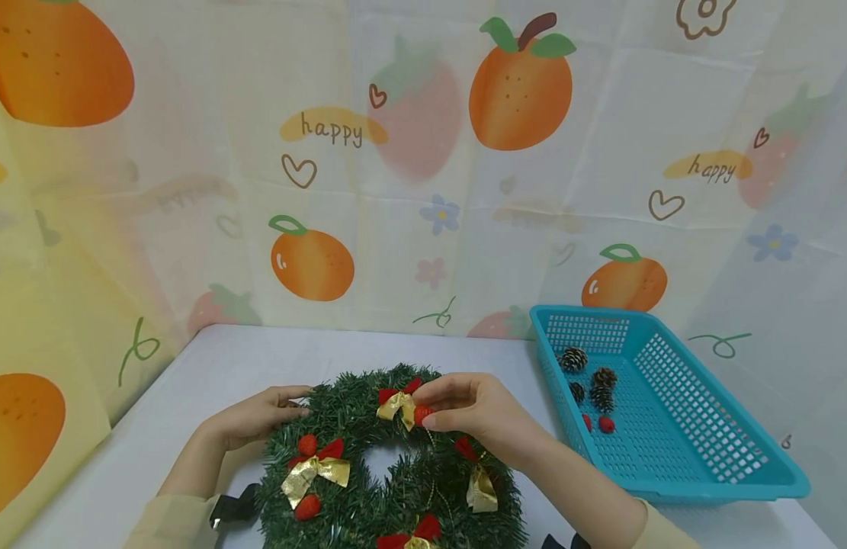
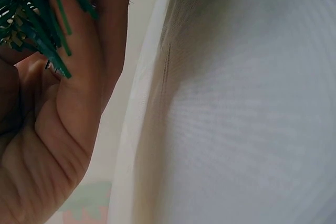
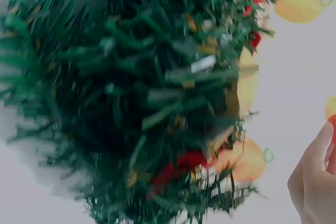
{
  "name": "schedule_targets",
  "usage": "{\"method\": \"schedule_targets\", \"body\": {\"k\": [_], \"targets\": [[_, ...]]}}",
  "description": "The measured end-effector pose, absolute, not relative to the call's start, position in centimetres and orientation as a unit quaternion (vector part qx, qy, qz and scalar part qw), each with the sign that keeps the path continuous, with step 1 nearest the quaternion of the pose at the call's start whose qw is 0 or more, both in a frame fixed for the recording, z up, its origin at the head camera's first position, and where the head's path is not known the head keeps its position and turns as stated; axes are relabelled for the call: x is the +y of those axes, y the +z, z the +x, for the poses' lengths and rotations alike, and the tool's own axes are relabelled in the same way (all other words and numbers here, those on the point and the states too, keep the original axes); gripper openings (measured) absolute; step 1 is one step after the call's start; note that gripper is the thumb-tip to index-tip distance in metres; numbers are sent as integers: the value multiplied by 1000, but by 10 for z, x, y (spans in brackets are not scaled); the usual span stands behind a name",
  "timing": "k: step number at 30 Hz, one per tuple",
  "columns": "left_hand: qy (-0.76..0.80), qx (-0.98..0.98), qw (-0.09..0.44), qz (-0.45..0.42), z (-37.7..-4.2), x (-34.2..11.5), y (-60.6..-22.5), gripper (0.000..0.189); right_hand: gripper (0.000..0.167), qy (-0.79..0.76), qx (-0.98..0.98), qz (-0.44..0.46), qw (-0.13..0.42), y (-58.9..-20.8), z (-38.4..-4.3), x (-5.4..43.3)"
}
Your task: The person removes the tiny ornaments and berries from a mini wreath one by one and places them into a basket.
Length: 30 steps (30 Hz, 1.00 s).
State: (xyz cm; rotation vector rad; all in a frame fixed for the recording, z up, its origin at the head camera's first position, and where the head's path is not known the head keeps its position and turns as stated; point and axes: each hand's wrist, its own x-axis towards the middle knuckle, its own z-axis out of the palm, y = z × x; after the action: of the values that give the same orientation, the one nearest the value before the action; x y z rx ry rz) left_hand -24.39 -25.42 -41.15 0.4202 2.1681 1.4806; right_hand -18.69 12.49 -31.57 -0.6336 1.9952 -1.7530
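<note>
A green tinsel wreath (image 1: pixel 354 393) is at the lower middle of the head view, its bottom cut off. My left hand (image 1: pixel 255 415) holds its left edge; needles cover the fingertips in the left wrist view. At the top of the ring, my right hand (image 1: pixel 488 415) pinches a small red berry (image 1: pixel 421 414) beside a red and gold bow (image 1: pixel 396 409). A second bow (image 1: pixel 316 471) sits on the left side, with one red berry (image 1: pixel 307 444) above it and another (image 1: pixel 307 507) below. More bows show on the right (image 1: pixel 482 489) and at the bottom (image 1: pixel 423 538).
To the right stands a turquoise plastic basket (image 1: pixel 711 412) holding several pine cones (image 1: pixel 602 398) and red berries (image 1: pixel 606 425). The white table (image 1: pixel 258 354) ends at a fruit-printed cloth (image 1: pixel 396 267) behind. Dark straps (image 1: pixel 236 507) lie near both wrists.
</note>
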Motion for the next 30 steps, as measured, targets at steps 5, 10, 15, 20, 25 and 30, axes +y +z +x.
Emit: {"method": "schedule_targets", "body": {"k": [5,10,15,20,25,30], "targets": [[540,792,238,156,-245,-254,-413,68,38,-642,709,-221,191,-311,-190,140],[540,790,241,161,-245,-255,-414,70,33,-653,705,-210,180,-305,-194,158],[531,795,239,170,-246,-257,-415,71,30,-669,699,-194,161,-298,-197,173],[533,795,239,162,-246,-258,-417,71,26,-685,691,-179,142,-294,-201,186],[535,794,239,162,-247,-258,-418,70,25,-697,689,-147,131,-292,-205,196],[536,793,237,166,-247,-258,-418,71,23,-705,684,-148,118,-287,-206,205]]}}
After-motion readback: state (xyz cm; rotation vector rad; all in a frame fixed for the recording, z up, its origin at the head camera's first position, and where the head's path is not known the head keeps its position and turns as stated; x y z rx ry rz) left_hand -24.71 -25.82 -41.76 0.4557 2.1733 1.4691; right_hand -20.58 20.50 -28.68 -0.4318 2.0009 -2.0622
